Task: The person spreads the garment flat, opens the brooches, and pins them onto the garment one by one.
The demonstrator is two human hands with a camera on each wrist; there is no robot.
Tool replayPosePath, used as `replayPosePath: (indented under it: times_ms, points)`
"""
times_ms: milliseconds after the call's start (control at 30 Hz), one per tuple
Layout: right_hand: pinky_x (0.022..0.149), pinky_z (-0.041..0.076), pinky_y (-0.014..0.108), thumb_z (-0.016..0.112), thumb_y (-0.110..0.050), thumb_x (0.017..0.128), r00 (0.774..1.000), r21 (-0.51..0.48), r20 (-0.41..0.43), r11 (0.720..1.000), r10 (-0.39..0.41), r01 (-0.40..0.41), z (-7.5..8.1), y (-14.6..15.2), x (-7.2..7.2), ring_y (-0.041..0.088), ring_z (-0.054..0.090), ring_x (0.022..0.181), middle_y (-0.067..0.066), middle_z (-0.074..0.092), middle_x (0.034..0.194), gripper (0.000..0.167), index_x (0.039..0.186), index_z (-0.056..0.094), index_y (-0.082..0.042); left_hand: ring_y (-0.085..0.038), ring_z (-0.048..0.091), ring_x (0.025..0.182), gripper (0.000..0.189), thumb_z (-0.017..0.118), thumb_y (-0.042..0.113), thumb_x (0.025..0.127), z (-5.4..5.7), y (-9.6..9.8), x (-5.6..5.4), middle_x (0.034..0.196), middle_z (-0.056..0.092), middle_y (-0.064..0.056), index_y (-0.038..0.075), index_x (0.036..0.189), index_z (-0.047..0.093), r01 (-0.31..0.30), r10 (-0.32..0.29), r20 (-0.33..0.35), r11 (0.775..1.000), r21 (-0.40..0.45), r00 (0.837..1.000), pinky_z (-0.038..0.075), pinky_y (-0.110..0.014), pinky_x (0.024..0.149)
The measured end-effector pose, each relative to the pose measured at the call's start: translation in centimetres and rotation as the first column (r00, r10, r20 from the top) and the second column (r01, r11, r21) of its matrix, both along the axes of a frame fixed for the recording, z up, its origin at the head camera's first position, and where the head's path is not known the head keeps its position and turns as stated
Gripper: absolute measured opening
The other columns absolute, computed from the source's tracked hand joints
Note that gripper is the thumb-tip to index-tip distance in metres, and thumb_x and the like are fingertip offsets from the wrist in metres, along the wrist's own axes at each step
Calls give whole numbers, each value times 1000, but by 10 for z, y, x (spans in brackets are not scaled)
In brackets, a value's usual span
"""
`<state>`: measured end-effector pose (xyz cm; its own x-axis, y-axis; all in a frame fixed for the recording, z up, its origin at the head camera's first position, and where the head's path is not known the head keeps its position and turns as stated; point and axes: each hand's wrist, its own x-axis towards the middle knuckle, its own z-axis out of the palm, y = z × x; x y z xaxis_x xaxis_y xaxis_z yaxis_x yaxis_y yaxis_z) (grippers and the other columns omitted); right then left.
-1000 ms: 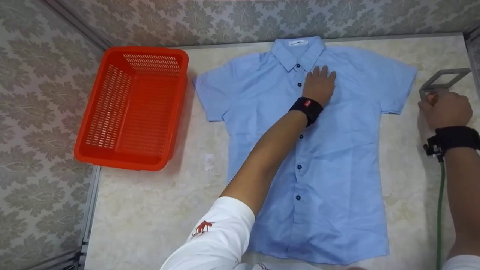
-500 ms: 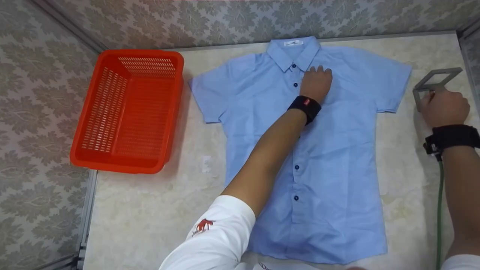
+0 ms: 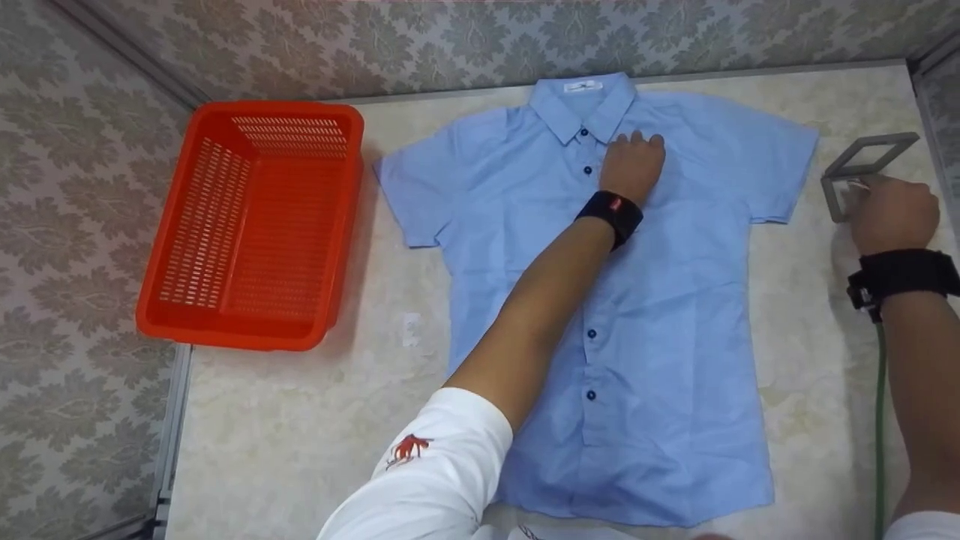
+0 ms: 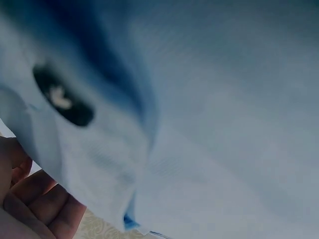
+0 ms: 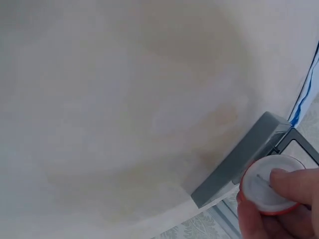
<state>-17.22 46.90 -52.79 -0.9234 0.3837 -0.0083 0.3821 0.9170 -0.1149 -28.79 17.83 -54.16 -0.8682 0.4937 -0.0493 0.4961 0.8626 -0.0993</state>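
Note:
A light blue short-sleeved shirt [image 3: 675, 315] lies flat, buttoned, its collar at the far side. My left hand [image 3: 634, 166] is on its chest just right of the button placket, fingers curled into the fabric; their tips are hidden in the head view. In the left wrist view the curled fingers [image 4: 45, 201] meet the cloth below a dark button [image 4: 62, 94]. At the right my right hand [image 3: 896, 214] pinches a round pin badge [image 5: 261, 194] between thumb and fingers. Its whitish back and red rim show. Beside it stands a grey hinged case [image 5: 241, 159], opened.
A red plastic basket [image 3: 337, 225] stands at the back left of the pale table [image 3: 300, 442]. A small whitish patch [image 3: 411, 330] lies between basket and shirt. A green cable [image 3: 880, 420] runs down from the right wristband [image 3: 907, 274]. Patterned walls bound the back and left.
The left hand's fingers, earlier spread on the shirt, have curled into the cloth. The right hand has turned the badge over, from an orange-brown side to whitish. The view has shifted slightly.

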Motion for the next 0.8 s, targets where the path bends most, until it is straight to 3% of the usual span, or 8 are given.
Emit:
replayPosePath:
  times_ms: [233, 367, 600, 800]
  points:
    - [98, 39, 64, 52, -11, 104, 997, -186, -78, 982, 5, -19, 10, -13, 3, 58, 54, 108, 37, 60, 117, 36, 133, 57, 10, -16, 62, 100, 32, 40, 15, 107, -2, -2, -1, 109, 69, 0, 19, 122, 68, 13, -13, -8, 1000, 0, 1000, 49, -30, 90]
    - [94, 42, 62, 57, -7, 101, 985, -236, -165, 969, 40, -79, 17, -27, 3, 55, 57, 104, 38, 62, 115, 35, 131, 59, 11, -16, 61, 102, 32, 39, 16, 107, -2, -2, -2, 110, 68, 0, 19, 120, 69, 9, -9, 2, 1000, 2, 1000, 48, -30, 92]
    - [83, 41, 55, 59, -4, 97, 921, -296, -366, 921, 135, -253, 24, -56, -5, 48, 60, 94, 36, 64, 105, 30, 121, 63, 13, -17, 64, 101, 33, 41, 10, 106, 0, -2, 0, 111, 71, -1, 19, 111, 72, 11, -11, -3, 1000, 19, 1000, 49, -30, 90]
    - [86, 40, 56, 55, -1, 96, 877, -325, -444, 879, 184, -349, 22, -77, -18, 48, 55, 95, 35, 61, 104, 26, 117, 62, 14, -16, 63, 101, 30, 42, 15, 107, 5, 0, 3, 109, 70, 1, 17, 123, 67, 10, -11, 17, 1000, 8, 1000, 48, -30, 91]
